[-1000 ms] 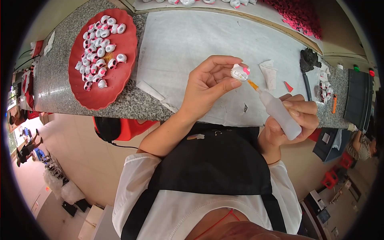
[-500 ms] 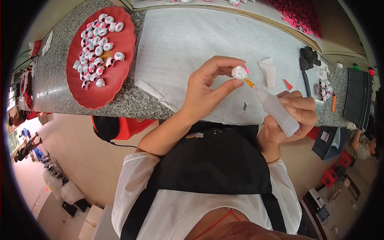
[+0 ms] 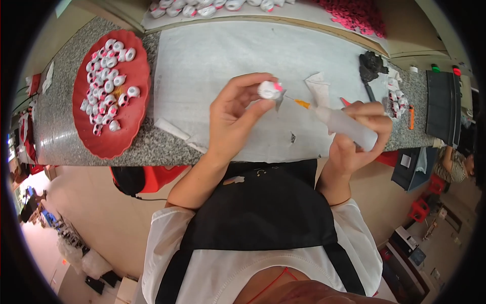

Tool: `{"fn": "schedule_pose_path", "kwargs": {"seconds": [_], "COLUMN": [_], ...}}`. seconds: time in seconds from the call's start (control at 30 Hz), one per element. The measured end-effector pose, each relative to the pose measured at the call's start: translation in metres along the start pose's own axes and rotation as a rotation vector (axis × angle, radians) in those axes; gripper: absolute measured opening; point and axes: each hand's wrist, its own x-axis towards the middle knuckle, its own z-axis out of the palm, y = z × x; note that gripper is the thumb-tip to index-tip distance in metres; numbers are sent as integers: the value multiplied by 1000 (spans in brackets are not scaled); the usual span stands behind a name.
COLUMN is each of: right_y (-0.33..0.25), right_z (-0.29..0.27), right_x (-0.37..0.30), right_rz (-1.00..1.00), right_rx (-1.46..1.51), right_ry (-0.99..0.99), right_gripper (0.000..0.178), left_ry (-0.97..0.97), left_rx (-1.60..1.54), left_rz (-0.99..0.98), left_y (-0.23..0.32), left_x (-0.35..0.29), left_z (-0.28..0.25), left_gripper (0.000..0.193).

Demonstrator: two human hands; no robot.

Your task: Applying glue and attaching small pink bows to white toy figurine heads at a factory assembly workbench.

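Between its thumb and fingers, my left hand (image 3: 235, 114) pinches a small white figure piece (image 3: 268, 90) with a pink patch, above the white sheet (image 3: 202, 66). My right hand (image 3: 362, 134) is wrapped round a translucent white squeeze bottle (image 3: 349, 129). An orange needle tip (image 3: 302, 103) on the bottle points left toward the piece, with a gap between them. To the left, a red scalloped plate (image 3: 132, 124) carries many similar white and pink pieces.
A crumpled white paper (image 3: 318, 88) lies beyond the bottle. Black crumpled material (image 3: 372, 66) lies at the right, near an orange stick (image 3: 411, 117) and more small pieces (image 3: 398, 104). Pink parts (image 3: 354, 17) and white pieces (image 3: 205, 11) fill the back shelf.
The orange tip was at the white piece and is now apart from it. Both hands appear farther left in view, and the piece has turned a little. The view itself has shifted.
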Motion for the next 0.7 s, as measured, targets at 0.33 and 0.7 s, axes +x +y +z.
{"fn": "schedule_pose_path", "kwargs": {"seconds": [0.33,0.7], "right_y": [81,173], "right_z": [-57,-7], "right_x": [80,142], "right_rz": [584,74], "right_rx": [-50,-870], "right_ry": [-147,-329], "right_gripper": [22,27], "left_ry": [88,93], "left_rx": [-64,-32], "left_rz": [-11,-51], "left_y": [-3,-4], "left_x": [1,3], "left_z": [-7,-3], "left_gripper": [33,32]}}
